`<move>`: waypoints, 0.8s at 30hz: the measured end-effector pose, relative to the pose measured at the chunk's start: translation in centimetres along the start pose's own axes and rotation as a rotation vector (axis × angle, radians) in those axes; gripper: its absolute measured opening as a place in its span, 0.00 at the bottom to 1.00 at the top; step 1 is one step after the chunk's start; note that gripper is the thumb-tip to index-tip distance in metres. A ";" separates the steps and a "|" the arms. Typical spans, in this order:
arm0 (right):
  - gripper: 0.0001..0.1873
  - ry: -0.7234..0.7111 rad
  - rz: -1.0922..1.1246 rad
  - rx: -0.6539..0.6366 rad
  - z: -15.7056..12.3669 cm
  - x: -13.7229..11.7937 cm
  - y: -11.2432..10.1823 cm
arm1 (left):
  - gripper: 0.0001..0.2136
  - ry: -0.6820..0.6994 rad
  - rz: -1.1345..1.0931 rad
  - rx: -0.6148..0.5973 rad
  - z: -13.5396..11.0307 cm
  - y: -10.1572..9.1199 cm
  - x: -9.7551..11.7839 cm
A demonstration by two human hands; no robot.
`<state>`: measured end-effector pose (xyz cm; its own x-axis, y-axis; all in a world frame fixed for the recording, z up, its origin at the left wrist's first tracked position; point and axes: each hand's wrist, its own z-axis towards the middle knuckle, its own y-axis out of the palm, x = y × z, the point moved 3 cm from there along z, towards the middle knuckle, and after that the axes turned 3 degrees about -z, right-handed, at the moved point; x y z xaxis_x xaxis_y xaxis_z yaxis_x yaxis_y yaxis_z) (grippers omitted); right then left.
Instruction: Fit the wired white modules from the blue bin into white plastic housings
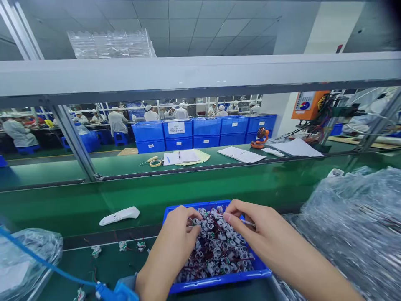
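Observation:
A blue plastic tray [219, 281] sits on the green bench, heaped with small grey-white plastic parts [217, 246] trailing thin dark red wires. My left hand [171, 244] reaches in from the lower left, its fingertips pinching one of these parts at the heap's near left side. Over the tray's right side, my right hand [250, 225] pinches a thin pale rod [247, 223] between thumb and forefinger. Its far end sticks out to the right, and the heap lies just beneath. Both hands hide part of the heap and the tray's upper rim.
Several loose wired parts [123, 246] lie left of the tray, near a white handheld device [119, 215]. Clear plastic bags [351, 221] bulge at the right, another bag [28, 259] and a blue cable [46, 259] at the left. Beyond a metal rail, co-workers sit by blue crates [188, 133].

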<state>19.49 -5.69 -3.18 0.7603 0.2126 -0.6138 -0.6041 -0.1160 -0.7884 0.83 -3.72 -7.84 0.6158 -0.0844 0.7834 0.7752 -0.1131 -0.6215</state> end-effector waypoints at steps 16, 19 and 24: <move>0.15 -0.054 0.219 0.138 0.5 -0.9 -0.3 | 0.12 0.162 -0.518 -0.037 -1.0 -1.7 4.3; 0.15 -0.071 0.218 0.127 0.5 -1.1 -0.2 | 0.12 0.165 -0.554 -0.044 -1.1 -1.7 4.1; 0.14 -0.059 0.137 0.125 0.7 -0.8 0.0 | 0.13 0.152 -0.575 -0.069 -1.1 -1.4 3.9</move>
<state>18.70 -5.14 -2.63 0.6556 0.2598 -0.7090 -0.7289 -0.0273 -0.6840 2.03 -5.03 -3.90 0.0688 -0.1309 0.9890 0.9641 -0.2463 -0.0997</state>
